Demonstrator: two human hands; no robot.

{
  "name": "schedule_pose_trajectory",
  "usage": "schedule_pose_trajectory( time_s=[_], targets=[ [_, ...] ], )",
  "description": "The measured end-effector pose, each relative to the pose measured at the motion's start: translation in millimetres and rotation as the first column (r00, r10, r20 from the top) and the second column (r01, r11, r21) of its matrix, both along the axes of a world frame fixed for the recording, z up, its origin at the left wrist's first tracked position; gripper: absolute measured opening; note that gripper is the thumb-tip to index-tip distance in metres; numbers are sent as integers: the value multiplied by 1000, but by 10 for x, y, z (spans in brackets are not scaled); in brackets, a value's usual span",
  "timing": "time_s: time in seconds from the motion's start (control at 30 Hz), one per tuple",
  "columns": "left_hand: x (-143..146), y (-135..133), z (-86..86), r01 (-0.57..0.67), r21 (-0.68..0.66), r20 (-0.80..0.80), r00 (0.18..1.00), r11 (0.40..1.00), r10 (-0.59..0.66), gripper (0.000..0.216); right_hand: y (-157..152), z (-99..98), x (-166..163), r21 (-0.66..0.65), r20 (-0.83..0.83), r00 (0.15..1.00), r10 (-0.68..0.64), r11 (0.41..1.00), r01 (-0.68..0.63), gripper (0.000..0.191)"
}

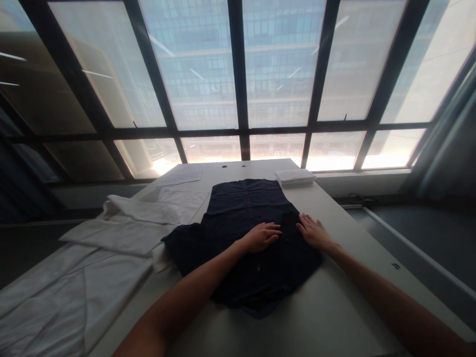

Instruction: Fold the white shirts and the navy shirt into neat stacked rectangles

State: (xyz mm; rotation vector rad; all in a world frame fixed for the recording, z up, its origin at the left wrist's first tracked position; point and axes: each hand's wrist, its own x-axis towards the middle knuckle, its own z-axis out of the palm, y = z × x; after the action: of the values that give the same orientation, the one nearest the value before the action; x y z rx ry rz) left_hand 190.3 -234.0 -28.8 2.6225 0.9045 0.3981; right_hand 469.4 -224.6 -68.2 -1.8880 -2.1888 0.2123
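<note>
A dark navy shirt (245, 203) lies spread on the white table (327, 307), its collar end towards me and one sleeve stretched out to the left. My left hand (261, 237) rests flat on the middle of the shirt, fingers extended and pointing right. At the shirt's right edge my right hand (313, 231) lies with its fingers spread, touching the folded-in dark cloth there. Neither hand grips the fabric. The part of the shirt under my left forearm is hidden.
White garments (111, 272) lie heaped and overlapping along the table's left side. A folded white stack (295, 177) sits at the far right corner. White sheets (182, 174) lie at the far left. Behind stand tall windows (278, 64), with a curtain (446, 144) at right.
</note>
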Motion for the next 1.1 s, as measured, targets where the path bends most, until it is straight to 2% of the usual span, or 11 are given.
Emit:
schedule_pose_trajectory(
  time_s=[0.1, 0.17, 0.27, 0.33, 0.43, 0.63, 0.77, 0.83, 0.9, 1.0, 1.1],
  targets=[
    [1, 0, -10, -2, -8, 0, 1000, 1000, 2, 39, 9, 31, -33, 133, -29, 999, -37, 990, 41, 61],
    [1, 8, -31, -1, -1, 3, 1000, 1000, 1, 40, 11, 51, -132, 214, -34, 996, 85, 974, -76, 59],
    [-2, 22, -64, 1, 18, 9, 1000, 1000, -1, 42, 50, 52, -311, 167, 4, 945, 326, 932, -322, 60],
    [-7, 26, -74, 2, 20, 9, 1000, 1000, -2, 42, 112, 37, -379, 86, 26, 921, 389, 917, -390, 62],
    [-15, 28, -74, -7, 4, 2, 1000, 1000, 7, 43, 223, 17, -363, 29, 49, 942, 331, 943, -332, 64],
    [-19, 46, -71, 1, -26, 20, 1000, 1000, -1, 41, 328, -1, -219, 33, 29, 994, 107, 994, -108, 64],
    [-29, 42, -57, 12, -36, 33, 999, 999, -11, 41, 352, -40, -150, 36, -3, 997, -77, 996, 77, 63],
    [-35, 32, -46, 23, -37, 30, 999, 999, -22, 42, 346, -48, -131, 78, -22, 993, -116, 990, 118, 61],
    [-38, 21, -40, 30, -32, 27, 999, 999, -29, 42, 327, -33, -138, 156, -37, 997, -73, 985, 78, 58],
    [-36, 7, -41, 27, -12, 20, 999, 1000, -27, 43, 297, 24, -203, 240, -19, 993, 119, 964, -111, 56],
    [-31, -1, -47, 28, 4, 9, 1000, 1000, -28, 44, 292, 73, -284, 190, 1, 967, 254, 950, -249, 56]
  ],
)
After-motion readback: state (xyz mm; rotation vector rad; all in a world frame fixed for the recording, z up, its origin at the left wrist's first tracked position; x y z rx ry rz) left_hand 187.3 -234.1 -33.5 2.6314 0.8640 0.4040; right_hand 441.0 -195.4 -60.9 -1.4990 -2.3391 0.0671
